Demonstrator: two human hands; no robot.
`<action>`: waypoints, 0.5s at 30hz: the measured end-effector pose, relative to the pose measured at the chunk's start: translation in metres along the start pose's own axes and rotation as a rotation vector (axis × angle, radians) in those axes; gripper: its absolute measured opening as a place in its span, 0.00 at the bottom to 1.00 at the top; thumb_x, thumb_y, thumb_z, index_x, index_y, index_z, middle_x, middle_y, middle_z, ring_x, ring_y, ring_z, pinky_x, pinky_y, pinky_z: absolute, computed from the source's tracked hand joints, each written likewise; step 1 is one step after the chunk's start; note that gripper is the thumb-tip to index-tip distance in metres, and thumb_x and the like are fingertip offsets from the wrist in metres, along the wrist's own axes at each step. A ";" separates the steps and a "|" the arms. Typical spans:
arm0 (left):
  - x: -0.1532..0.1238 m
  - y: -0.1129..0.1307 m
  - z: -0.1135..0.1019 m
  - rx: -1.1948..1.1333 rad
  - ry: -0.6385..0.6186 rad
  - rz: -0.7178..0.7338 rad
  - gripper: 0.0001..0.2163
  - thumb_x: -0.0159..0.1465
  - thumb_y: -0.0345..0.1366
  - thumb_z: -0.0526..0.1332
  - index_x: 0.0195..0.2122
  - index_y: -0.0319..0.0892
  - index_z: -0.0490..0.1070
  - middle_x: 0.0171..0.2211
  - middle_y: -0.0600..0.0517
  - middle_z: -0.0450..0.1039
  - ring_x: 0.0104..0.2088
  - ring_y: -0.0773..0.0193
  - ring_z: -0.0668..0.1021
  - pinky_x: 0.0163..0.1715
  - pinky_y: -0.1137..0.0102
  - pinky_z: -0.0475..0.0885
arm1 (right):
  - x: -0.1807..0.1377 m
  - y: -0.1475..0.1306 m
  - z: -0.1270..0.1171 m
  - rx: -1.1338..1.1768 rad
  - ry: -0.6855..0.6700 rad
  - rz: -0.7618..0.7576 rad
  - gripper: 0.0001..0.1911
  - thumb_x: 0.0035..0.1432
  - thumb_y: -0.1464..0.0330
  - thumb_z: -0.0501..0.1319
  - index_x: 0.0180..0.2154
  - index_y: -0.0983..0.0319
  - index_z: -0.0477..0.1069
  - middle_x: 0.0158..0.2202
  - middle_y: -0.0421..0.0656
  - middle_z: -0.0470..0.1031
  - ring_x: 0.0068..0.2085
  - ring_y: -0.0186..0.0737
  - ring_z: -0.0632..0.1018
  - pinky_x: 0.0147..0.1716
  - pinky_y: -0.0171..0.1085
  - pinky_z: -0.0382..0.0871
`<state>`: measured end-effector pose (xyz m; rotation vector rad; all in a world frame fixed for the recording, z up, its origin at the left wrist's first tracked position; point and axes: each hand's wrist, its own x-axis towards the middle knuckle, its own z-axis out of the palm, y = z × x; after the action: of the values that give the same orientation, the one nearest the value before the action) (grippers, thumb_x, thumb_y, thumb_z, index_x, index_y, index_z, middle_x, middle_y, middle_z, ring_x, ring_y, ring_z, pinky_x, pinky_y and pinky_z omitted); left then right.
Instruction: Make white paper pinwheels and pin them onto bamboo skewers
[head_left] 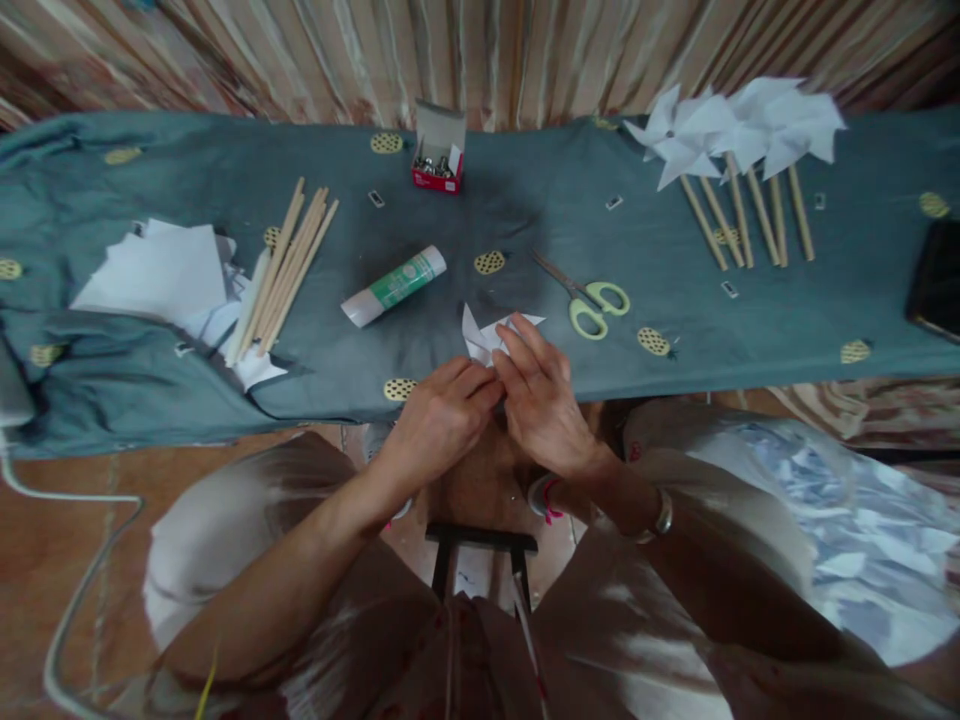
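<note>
A small white paper pinwheel [480, 338] with folded, pointed blades lies at the front edge of the cloth, between my hands. My left hand [452, 408] pinches its lower edge with bent fingers. From the right, my right hand [541, 395] presses on it, fingertips over its middle, hiding much of the paper. Just beyond lies a glue stick [397, 286] with a green label. To the right, scissors [589, 300] with light green handles rest with their blades pointing up and left.
A red-and-white box [437, 180] of small metal pins stands open at the back. Wooden sticks [289, 270] and white paper sheets [161, 268] lie at left. Finished pinwheels on sticks [742, 130] lie at back right. A dark device [937, 280] sits at the right edge; a white cable [90, 570] hangs at left.
</note>
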<state>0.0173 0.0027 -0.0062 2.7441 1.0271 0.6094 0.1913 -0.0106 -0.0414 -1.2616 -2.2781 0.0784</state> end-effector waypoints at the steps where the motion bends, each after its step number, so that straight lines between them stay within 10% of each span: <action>1: 0.000 0.000 0.000 0.004 -0.002 0.000 0.08 0.66 0.27 0.56 0.39 0.36 0.75 0.36 0.46 0.76 0.36 0.59 0.74 0.37 0.66 0.74 | -0.001 0.000 -0.001 0.001 0.011 -0.012 0.25 0.65 0.77 0.47 0.62 0.63 0.55 0.63 0.55 0.63 0.71 0.45 0.49 0.63 0.53 0.58; 15: -0.001 -0.001 0.003 -0.010 0.067 -0.003 0.07 0.65 0.27 0.58 0.41 0.35 0.75 0.37 0.46 0.77 0.37 0.60 0.76 0.38 0.66 0.76 | 0.011 0.011 -0.024 0.262 0.060 0.379 0.25 0.64 0.62 0.53 0.60 0.65 0.58 0.54 0.56 0.72 0.51 0.48 0.77 0.50 0.50 0.74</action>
<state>0.0177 0.0025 -0.0097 2.7301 1.0386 0.7091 0.2062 -0.0007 -0.0198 -1.5089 -1.8791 0.4524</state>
